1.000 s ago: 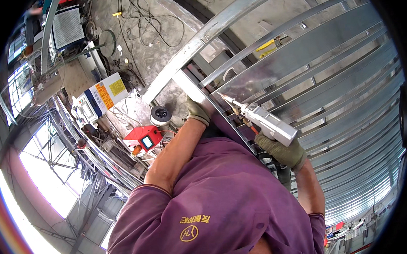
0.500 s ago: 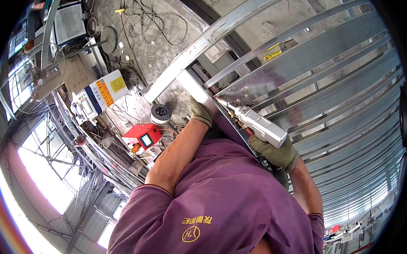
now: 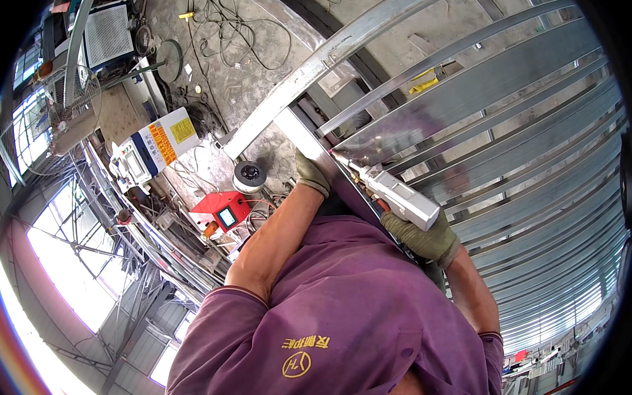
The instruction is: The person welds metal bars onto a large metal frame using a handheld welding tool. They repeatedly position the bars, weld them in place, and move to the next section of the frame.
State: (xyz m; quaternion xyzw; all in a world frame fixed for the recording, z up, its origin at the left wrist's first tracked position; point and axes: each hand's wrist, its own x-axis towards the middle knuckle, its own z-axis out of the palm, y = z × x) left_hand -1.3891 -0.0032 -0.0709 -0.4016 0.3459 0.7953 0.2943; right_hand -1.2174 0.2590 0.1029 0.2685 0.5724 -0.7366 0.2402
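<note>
The step in hand looks like lining up the handheld welding torch [image 3: 403,198], its slim nozzle [image 3: 345,160] at the end of a broad steel slat [image 3: 459,98] beside the frame's end rail [image 3: 301,134]; the next move calls for a steady tip. The gloved right hand [image 3: 423,237] wraps the torch from below, forearm [image 3: 471,289] angled up and leftward, while the gloved left hand [image 3: 312,175], well apart, lies against the rail, its grip too hidden to tell.
</note>
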